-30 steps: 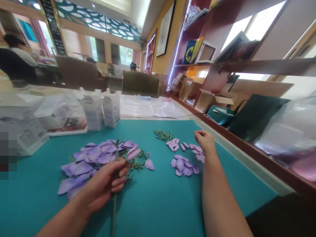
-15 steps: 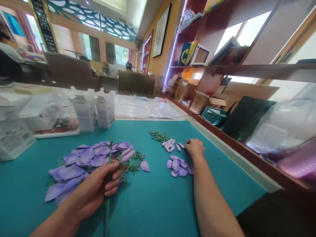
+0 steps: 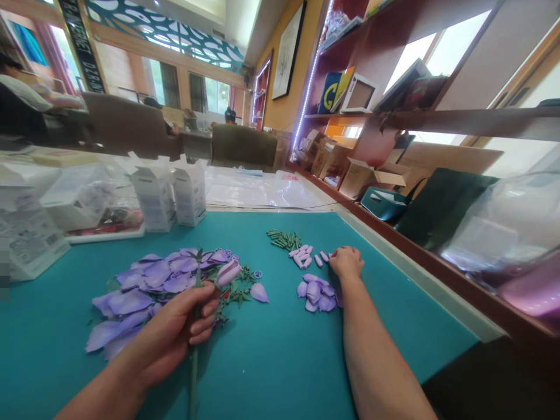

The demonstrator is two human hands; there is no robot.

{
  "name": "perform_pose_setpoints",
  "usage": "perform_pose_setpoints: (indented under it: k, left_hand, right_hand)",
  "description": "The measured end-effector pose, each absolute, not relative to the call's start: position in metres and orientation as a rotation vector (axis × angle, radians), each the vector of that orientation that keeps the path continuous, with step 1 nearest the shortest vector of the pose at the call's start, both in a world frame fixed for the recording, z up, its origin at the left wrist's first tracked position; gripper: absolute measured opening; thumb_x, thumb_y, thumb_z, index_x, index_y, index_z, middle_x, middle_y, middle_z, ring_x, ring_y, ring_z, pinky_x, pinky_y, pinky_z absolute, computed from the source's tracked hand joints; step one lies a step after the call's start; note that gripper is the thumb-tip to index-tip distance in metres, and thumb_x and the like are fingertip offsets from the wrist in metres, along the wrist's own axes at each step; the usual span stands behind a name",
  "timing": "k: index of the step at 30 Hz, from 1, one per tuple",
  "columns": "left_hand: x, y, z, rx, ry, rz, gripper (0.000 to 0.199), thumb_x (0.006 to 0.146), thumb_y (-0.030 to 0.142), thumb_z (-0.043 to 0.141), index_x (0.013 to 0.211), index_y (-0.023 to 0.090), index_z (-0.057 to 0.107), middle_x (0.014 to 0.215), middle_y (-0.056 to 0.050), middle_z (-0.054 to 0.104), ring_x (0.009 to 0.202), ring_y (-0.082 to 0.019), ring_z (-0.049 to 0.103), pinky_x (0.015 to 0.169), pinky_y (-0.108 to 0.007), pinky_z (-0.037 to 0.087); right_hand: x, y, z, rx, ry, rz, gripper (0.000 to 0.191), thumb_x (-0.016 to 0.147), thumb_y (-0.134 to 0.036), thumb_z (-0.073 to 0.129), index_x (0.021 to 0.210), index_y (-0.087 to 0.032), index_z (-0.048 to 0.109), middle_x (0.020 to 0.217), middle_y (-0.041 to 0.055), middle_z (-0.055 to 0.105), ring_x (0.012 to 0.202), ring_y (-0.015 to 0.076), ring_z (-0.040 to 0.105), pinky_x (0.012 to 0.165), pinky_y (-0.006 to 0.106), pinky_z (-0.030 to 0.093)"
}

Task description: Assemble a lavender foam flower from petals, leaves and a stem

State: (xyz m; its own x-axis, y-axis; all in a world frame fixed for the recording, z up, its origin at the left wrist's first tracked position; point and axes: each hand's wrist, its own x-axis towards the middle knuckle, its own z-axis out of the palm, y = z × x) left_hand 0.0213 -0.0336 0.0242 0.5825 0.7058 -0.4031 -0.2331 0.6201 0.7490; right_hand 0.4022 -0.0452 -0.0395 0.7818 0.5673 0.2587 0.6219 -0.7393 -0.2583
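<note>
My left hand [image 3: 192,321] is wrapped round a green stem [image 3: 193,379] that carries a closed pale purple bud [image 3: 228,272]. Under and beside it lies a wide heap of purple petals [image 3: 160,274], with small green star-shaped pieces [image 3: 240,294] to its right. My right hand [image 3: 347,262] rests on the mat with its fingers drawn together, just right of several small pink-purple buds [image 3: 301,256]; its fingertips are partly hidden. Short green sticks [image 3: 284,239] lie behind those buds. A smaller pile of purple petals [image 3: 317,293] sits left of my right forearm.
White boxes [image 3: 190,192] and a white tray [image 3: 107,234] stand at the back left of the green mat [image 3: 271,361]. Shelves with cardboard boxes [image 3: 361,178] and a plastic bag [image 3: 494,221] run along the right. People sit farther back.
The whole view has shifted slightly. Both hands keep nearly the same places and grips, with the stem still in my left hand.
</note>
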Motion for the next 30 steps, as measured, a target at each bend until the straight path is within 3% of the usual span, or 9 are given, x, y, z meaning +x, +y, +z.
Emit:
perform_pose_setpoints:
  k: [5,10,15,18,23,26,30]
  left_hand:
    - [0.02,-0.027,0.011,0.741,0.72,0.622,0.024,0.08,0.026,0.063,0.069,0.018,0.042,0.054,0.007,0.041,0.038,-0.002,0.026,0.038,-0.016,0.019]
    - [0.02,-0.028,0.011,0.713,0.721,0.603,0.02,0.085,0.024,0.053,0.068,0.016,0.044,0.054,0.006,0.04,0.037,-0.002,0.026,0.037,-0.015,0.019]
    - [0.022,-0.028,0.012,0.688,0.752,0.589,0.026,0.091,0.022,0.042,0.066,0.014,0.047,0.052,0.006,0.038,0.035,-0.002,0.027,0.036,-0.015,0.017]
    - [0.022,-0.028,0.012,0.679,0.75,0.598,0.028,0.092,0.022,0.04,0.066,0.014,0.046,0.052,0.006,0.038,0.035,-0.002,0.027,0.036,-0.015,0.016]
    - [0.021,-0.028,0.012,0.674,0.738,0.601,0.027,0.091,0.023,0.042,0.066,0.014,0.045,0.053,0.006,0.038,0.035,-0.002,0.027,0.036,-0.015,0.016]
    - [0.022,-0.027,0.011,0.66,0.762,0.629,0.024,0.09,0.023,0.043,0.068,0.015,0.046,0.053,0.007,0.038,0.036,-0.002,0.026,0.036,-0.016,0.016]
    - [0.022,-0.027,0.009,0.65,0.809,0.688,0.021,0.089,0.026,0.046,0.071,0.015,0.047,0.055,0.006,0.04,0.037,-0.002,0.028,0.037,-0.016,0.018]
  right_hand:
    - [0.403,-0.048,-0.024,-2.519,-0.846,-0.145,0.014,0.073,-0.025,0.06,0.074,-0.021,0.074,0.101,0.0136,0.069,0.106,0.0333,0.057,0.082,0.044,0.044]
    - [0.38,-0.039,-0.007,-2.185,-0.994,0.024,0.016,0.075,-0.032,0.056,0.07,-0.019,0.063,0.091,0.0122,0.072,0.085,0.0252,0.063,0.073,0.034,0.046]
    - [0.318,-0.025,0.0,-1.767,-1.257,0.348,0.026,0.069,-0.044,0.063,0.062,-0.021,0.053,0.1,0.0081,0.072,0.088,0.0224,0.065,0.07,0.029,0.048]
    - [0.281,-0.025,0.005,-1.466,-1.31,0.582,0.026,0.06,-0.039,0.071,0.058,-0.02,0.053,0.101,0.0087,0.07,0.097,0.0247,0.063,0.079,0.032,0.047]
    - [0.252,-0.032,0.01,-1.414,-1.351,0.731,0.025,0.063,-0.041,0.073,0.073,-0.02,0.064,0.074,0.0025,0.066,0.075,0.0188,0.06,0.071,0.032,0.047]
    - [0.244,-0.033,0.011,-1.389,-1.344,0.803,0.033,0.061,-0.042,0.076,0.083,-0.019,0.067,0.081,0.0043,0.068,0.076,0.0189,0.06,0.07,0.032,0.048]
    - [0.235,-0.037,0.015,-1.36,-1.319,0.812,0.033,0.059,-0.04,0.077,0.083,-0.02,0.067,0.084,0.0046,0.068,0.078,0.0187,0.059,0.068,0.031,0.048]
